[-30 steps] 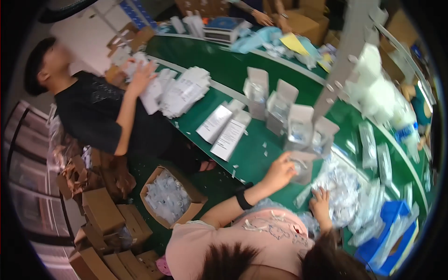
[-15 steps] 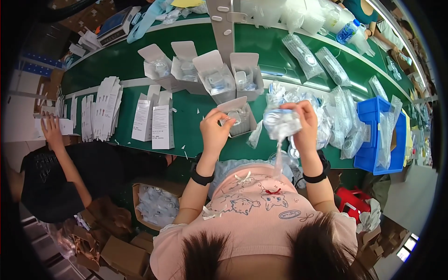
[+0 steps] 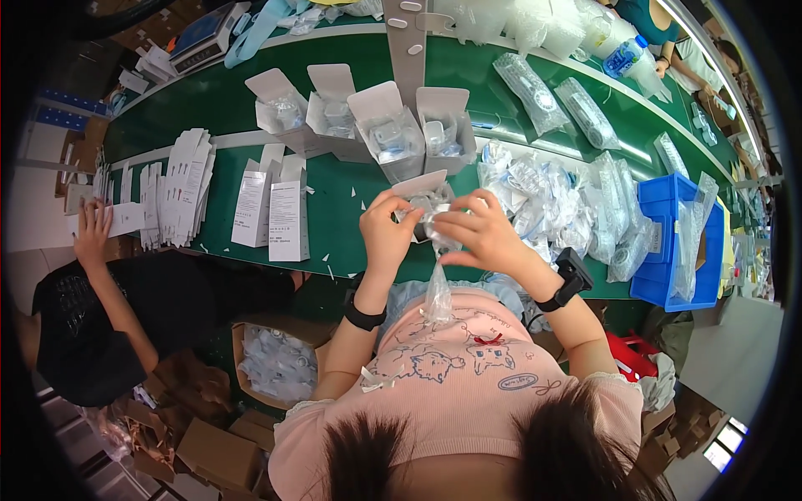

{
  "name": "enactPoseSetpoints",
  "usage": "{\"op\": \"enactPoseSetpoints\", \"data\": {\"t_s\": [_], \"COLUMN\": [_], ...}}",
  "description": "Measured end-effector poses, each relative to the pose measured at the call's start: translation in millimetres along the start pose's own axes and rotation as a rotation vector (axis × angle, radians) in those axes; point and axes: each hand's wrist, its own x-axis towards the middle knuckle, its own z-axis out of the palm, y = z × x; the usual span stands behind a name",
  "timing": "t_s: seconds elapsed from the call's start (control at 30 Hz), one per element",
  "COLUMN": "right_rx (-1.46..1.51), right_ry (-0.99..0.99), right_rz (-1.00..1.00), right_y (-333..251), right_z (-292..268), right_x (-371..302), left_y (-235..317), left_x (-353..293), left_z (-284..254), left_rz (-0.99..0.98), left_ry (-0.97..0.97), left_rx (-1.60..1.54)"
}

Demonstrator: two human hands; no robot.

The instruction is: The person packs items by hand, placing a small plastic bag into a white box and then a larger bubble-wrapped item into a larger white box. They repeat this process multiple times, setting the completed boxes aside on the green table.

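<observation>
Directly in front of me, an open white box (image 3: pixel 420 182) with its lid flap raised stands at the green table's near edge. My left hand (image 3: pixel 384 232) is closed with thumb and fingers pinching at the box's left side. My right hand (image 3: pixel 483 230) is over the box's right side, fingers bent around a small clear plastic bag (image 3: pixel 438 294) whose tail hangs below the hand toward my shirt. The bag's contents are mostly hidden by the fingers. Clear plastic-wrapped parts show inside the box between my hands.
Several open white boxes (image 3: pixel 376 102) with bagged parts stand behind. To the right are a heap of clear bagged parts (image 3: pixel 535 188) and a blue bin (image 3: pixel 672 294). Closed white boxes (image 3: pixel 289 221) and flat cartons (image 3: pixel 189 188) stand left, near a co-worker's hand (image 3: pixel 93 231).
My right hand has moved left with the clear bag, from over the heap's near side to the open box. My left hand has stayed at the box.
</observation>
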Motion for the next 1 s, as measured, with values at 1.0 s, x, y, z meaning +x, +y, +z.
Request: {"op": "enactPoseSetpoints", "data": {"t_s": [1.0], "right_rx": [-0.191], "right_ry": [-0.031], "right_rz": [-0.228], "right_y": [15], "right_z": [12], "right_x": [-16], "left_y": [-12], "left_x": [-3], "left_z": [7], "left_rz": [0.082], "left_ry": [0.072], "left_rx": [-0.088]}}
